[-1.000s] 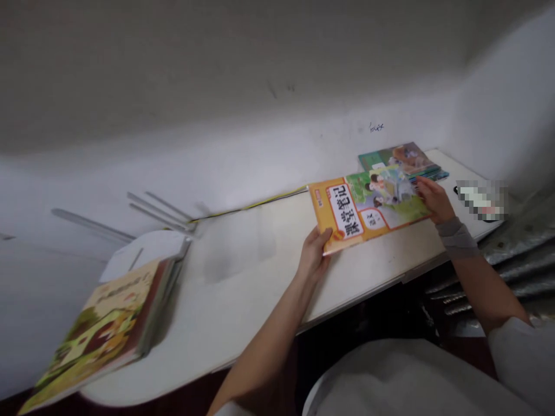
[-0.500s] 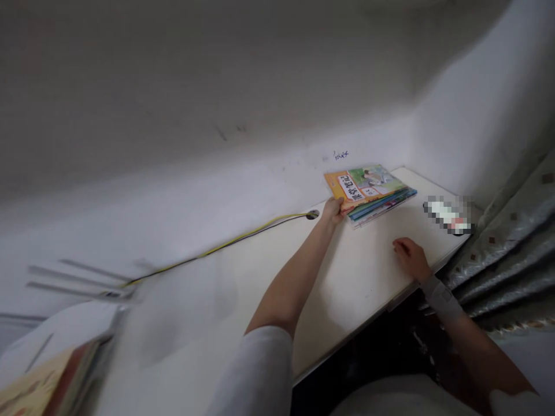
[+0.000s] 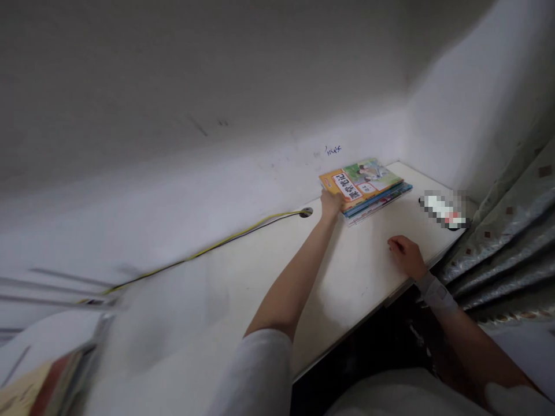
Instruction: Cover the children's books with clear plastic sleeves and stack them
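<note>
An orange book [image 3: 359, 180] with a picture cover lies on top of a small stack of books [image 3: 377, 199] at the far right of the white table [image 3: 260, 271], close to the wall. My left hand [image 3: 331, 203] reaches out to the stack's near left corner, fingers closed on the orange book's edge. My right hand [image 3: 405, 255] rests on the tabletop nearer the front edge, apart from the stack, fingers curled with nothing in them.
A yellow cable [image 3: 208, 249] runs along the wall to a hole [image 3: 306, 212] in the table. A blurred-out object [image 3: 443, 209] lies at the right end. A patterned curtain [image 3: 503, 242] hangs on the right. Another pile of books [image 3: 39, 386] sits at the lower left.
Both hands carried the orange book to the far stack and laid it on top. My right hand then let go and dropped to the table; my left stays at the stack's corner.
</note>
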`<state>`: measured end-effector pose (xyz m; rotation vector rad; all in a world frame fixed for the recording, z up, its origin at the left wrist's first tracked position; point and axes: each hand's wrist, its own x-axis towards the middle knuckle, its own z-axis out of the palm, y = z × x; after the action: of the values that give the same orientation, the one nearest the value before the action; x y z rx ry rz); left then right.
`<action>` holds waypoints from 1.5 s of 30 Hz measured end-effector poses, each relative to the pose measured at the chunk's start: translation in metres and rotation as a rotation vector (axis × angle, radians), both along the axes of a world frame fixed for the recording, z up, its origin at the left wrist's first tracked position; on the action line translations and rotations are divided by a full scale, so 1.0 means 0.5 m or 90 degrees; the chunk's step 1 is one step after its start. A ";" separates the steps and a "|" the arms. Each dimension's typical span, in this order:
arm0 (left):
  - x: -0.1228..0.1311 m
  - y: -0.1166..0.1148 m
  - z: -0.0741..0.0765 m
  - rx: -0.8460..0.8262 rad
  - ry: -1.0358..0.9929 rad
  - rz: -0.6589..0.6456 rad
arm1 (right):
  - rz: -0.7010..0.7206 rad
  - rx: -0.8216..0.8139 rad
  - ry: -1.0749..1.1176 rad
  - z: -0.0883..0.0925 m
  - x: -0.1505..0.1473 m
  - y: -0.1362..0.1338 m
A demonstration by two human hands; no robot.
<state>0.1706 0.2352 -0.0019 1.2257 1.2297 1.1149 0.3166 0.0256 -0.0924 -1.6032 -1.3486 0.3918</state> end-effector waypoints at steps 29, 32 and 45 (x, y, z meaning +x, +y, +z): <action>-0.636 -0.266 -0.034 0.006 0.928 0.068 | -0.005 -0.080 -0.202 -0.022 0.047 -0.006; -0.730 -0.313 -0.056 -0.096 0.905 0.176 | 0.006 -0.113 -0.231 -0.013 0.038 -0.002; -0.784 -0.361 0.006 -0.068 0.783 0.320 | 0.342 0.063 -0.318 0.037 -0.250 -0.020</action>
<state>-0.2212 0.0546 0.0009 1.6068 2.5797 0.5192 0.1916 0.0157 -0.0739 -1.2829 -2.1573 0.2364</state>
